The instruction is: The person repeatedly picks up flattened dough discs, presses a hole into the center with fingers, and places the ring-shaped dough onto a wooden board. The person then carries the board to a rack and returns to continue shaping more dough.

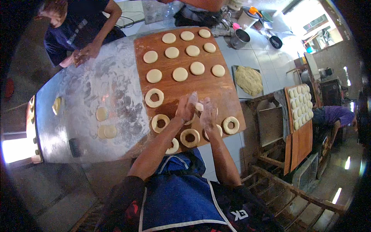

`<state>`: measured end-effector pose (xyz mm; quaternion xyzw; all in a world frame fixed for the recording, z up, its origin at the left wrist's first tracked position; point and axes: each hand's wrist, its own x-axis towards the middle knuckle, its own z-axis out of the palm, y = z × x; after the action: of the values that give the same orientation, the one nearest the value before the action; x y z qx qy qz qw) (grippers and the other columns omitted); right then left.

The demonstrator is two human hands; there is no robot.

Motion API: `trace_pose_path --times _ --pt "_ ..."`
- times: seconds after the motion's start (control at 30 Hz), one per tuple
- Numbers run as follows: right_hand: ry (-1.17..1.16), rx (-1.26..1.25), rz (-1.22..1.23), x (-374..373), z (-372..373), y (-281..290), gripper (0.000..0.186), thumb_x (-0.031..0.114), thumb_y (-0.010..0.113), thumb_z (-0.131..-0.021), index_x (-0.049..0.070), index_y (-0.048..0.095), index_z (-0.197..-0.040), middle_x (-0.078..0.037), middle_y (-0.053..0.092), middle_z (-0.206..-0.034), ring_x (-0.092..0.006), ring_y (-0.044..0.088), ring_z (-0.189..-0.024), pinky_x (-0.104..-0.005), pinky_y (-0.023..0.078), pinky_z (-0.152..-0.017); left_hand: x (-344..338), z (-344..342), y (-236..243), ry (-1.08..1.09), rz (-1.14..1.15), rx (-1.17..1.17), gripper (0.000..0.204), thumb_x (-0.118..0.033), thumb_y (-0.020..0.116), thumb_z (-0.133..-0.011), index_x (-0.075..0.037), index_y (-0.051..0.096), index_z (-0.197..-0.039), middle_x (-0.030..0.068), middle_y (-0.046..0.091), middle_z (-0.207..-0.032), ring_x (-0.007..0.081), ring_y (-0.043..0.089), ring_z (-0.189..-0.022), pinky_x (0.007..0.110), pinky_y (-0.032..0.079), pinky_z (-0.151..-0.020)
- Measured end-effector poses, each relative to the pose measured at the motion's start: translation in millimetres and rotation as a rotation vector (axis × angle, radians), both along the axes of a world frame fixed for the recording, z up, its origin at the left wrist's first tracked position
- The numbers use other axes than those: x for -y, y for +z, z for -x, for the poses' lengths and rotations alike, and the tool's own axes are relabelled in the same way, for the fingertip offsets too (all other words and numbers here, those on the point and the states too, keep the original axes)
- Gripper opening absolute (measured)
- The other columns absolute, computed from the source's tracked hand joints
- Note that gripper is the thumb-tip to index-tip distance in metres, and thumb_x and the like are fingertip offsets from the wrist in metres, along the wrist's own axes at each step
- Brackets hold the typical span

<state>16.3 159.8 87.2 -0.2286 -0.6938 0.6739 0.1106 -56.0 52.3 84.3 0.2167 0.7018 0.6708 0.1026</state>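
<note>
My left hand (186, 110) and my right hand (208, 113) are close together above the near half of a brown wooden board (170, 88), fingers pointing away from me. Between them is a small pale piece of dough (199, 106), touching both hands. Flour whitens the fingers. Dough rings lie around my hands: one ring (189, 138) below, another ring (160, 123) to the left, and a ring (231, 125) at the right edge. Others are partly hidden under my hands and forearms. Farther up the board, flat dough rounds (180, 74) without holes lie in rows.
A floured metal table (127, 77) adjoins the board on the left, with dough rounds (101, 113) on it. Across it stands a person (83, 34). To the right are a tray of dough (249, 80), a board of dough pieces (300, 106), a wooden rack (278, 185) and another person (336, 121).
</note>
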Motion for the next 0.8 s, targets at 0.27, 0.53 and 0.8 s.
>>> trace_pose_path --times 0.27,0.53,0.8 --pt "-0.162 0.176 -0.069 -56.8 -38.1 6.4 0.051 0.043 0.034 -0.105 -0.003 0.055 -0.105 -0.020 0.060 -0.088 -0.0258 0.060 -0.088 -0.0466 0.048 -0.073 -70.1 -17.4 2.3 -0.087 -0.185 0.163 0.038 -0.032 0.041 -0.101 -0.003 0.050 -0.078 0.0146 0.053 -0.068 0.0331 0.052 -0.064 0.042 0.039 -0.060" --pt "-0.044 -0.147 -0.019 -121.4 -60.2 52.7 0.031 0.026 0.058 -0.094 -0.004 0.066 -0.100 -0.010 0.067 -0.088 -0.0195 0.062 -0.083 -0.0325 0.050 -0.074 -120.8 -21.5 20.5 -0.165 -0.054 0.088 0.039 -0.031 0.035 -0.102 0.001 0.052 -0.087 0.0177 0.055 -0.075 0.0347 0.051 -0.069 0.046 0.042 -0.068" --pt "-0.265 0.378 -0.896 -144.3 -48.6 34.6 0.044 0.019 0.072 -0.080 -0.008 0.060 -0.113 -0.018 0.068 -0.083 -0.0284 0.068 -0.077 -0.0382 0.053 -0.072 -168.2 15.4 6.2 0.010 0.539 -0.327 0.029 -0.024 0.049 -0.097 0.002 0.062 -0.096 0.0236 0.063 -0.092 0.0413 0.058 -0.091 0.051 0.045 -0.083"
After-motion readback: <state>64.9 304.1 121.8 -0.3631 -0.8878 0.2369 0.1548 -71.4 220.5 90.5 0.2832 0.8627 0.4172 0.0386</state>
